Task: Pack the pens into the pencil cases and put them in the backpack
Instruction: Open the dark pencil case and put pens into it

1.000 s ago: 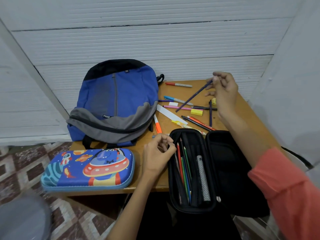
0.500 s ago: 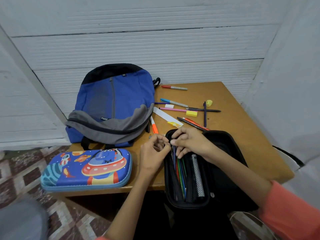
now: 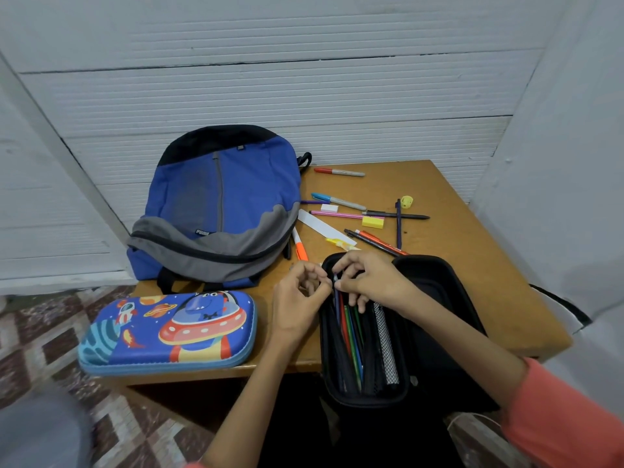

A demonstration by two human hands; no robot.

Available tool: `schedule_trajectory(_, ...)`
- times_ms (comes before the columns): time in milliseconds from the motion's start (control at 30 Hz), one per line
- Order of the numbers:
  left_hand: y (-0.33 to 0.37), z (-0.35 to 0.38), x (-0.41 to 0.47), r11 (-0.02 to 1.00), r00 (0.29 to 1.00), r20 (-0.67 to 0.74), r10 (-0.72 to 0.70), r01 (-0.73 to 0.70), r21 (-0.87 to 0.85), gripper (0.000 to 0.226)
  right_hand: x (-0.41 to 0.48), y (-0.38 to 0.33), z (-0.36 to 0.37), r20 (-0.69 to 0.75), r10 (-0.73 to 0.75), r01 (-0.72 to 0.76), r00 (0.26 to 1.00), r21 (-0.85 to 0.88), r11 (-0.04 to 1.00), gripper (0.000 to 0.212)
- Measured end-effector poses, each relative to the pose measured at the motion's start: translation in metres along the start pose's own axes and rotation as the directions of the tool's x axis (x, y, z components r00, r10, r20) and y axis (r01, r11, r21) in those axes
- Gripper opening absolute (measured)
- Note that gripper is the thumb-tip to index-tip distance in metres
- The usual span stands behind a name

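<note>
My right hand pinches purple pen, best slid straight into black pencil case; left hand curled at rim, grip unclear

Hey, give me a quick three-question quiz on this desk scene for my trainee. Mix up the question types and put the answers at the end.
1. True or false: the spaceship pencil case lies closed on the table.
2. What does the right hand pinch? A) a yellow eraser B) a pen at the top end of the open black pencil case C) a backpack zip
3. What colour is the cap of the marker lying farthest from the person?
Key: 1 true; 2 B; 3 red.
</note>
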State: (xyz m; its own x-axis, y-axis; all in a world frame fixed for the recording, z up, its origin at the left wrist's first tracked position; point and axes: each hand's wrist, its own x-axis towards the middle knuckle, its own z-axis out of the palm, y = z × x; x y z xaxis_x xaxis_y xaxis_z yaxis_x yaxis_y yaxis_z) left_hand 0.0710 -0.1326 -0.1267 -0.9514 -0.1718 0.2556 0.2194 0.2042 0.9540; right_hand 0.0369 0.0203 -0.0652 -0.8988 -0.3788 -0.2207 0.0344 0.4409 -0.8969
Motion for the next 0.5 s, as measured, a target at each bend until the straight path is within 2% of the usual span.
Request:
schedule_trajectory(167,0.0011,0.0005,0.0004,1.0,1.0,-0.006,-0.007,0.007,-0.005,0.007,-0.0011,-0.0016,0.0023,0.003,-0.009,0.009,1.0,-0.112,0.994,0.039)
schedule_trajectory(267,0.0001,0.0011,0.0002,1.0,1.0,-0.004,0.0,0.0,0.002,0.012,-0.0008,-0.0015,0.0025,-0.005,-0.017,0.016,1.0,-0.12,0.993,0.038)
schedule_trajectory(400,0.0004,0.001,0.0002,1.0,1.0,-0.008,0.007,-0.007,0.0,0.006,0.0004,-0.002,0.0017,0.014,-0.008,0.009,1.0,-0.097,0.995,0.044)
schedule_trajectory(500,0.0009,0.0009,0.0,1.0,1.0,-0.002,0.004,-0.004,-0.006,0.008,0.0008,-0.0017,0.005,-0.005,-0.034,0.032,0.999,-0.195,0.98,0.048)
